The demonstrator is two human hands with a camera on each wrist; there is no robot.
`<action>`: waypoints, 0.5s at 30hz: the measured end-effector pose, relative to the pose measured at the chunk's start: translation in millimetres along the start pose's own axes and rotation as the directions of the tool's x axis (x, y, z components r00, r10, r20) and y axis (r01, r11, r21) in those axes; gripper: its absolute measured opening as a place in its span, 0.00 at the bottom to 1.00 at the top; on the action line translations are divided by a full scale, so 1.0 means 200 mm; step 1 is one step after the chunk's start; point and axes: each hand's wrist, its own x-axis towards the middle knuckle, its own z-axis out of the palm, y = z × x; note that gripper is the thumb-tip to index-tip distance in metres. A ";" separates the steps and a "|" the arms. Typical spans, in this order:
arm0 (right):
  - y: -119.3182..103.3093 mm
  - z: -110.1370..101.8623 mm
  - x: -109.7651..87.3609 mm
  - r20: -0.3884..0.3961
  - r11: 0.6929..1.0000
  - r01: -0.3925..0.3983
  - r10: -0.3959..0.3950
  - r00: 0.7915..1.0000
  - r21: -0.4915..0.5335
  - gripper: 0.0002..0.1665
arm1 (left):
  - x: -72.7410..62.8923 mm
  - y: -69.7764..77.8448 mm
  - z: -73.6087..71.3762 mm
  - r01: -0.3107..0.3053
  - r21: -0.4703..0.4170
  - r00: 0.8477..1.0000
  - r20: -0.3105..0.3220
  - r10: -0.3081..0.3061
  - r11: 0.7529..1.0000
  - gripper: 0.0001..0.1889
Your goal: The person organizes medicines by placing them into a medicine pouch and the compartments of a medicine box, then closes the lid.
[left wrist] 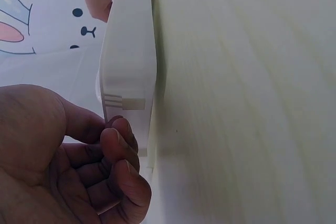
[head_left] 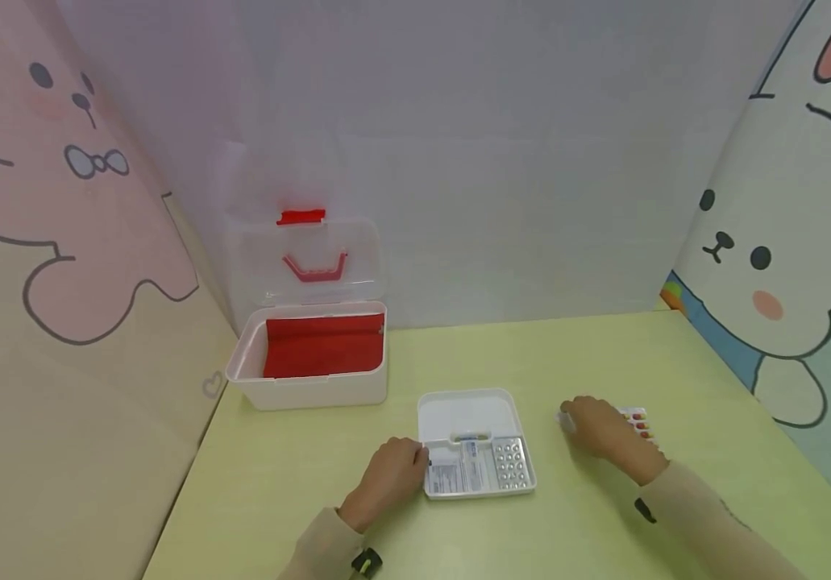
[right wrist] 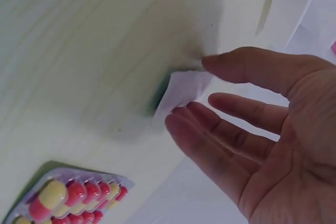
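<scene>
A white plastic case (head_left: pixel 469 411) lies with its lid open flat on the table; inside are a silver blister pack of tablets (head_left: pixel 510 464), printed packets (head_left: pixel 459 467) and a slim stick-like item (head_left: pixel 471 437). My left hand (head_left: pixel 393 471) is at the case's left side, thumb and curled fingers pinching its edge, seen closely in the left wrist view beside the case wall (left wrist: pixel 128 51). To the right, my right hand (head_left: pixel 599 427) has its thumb and fingers around a small white packet (right wrist: pixel 184 88) close over the table. Beside that hand lies a blister pack of red-and-yellow capsules (right wrist: pixel 79 200).
At the back left stands a white box (head_left: pixel 313 393) with a red inside and its clear lid (head_left: pixel 313 266) raised, a red handle on it. Cartoon-printed sheets hang at left and right, and a pale backdrop (head_left: pixel 517 177) rises behind the yellowish table (head_left: pixel 459 540).
</scene>
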 end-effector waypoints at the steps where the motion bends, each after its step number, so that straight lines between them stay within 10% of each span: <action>1: -0.01 0.00 0.00 -0.003 1.000 -0.004 0.004 1.000 -0.003 0.05 | 0.00 0.00 0.00 0.000 0.001 1.000 0.000 0.000 1.000 0.21; 15: -0.04 0.07 -0.01 -0.092 0.994 -0.071 0.063 0.994 -0.088 0.04 | 0.00 -0.01 0.01 -0.005 -0.003 1.000 -0.007 0.005 1.000 0.22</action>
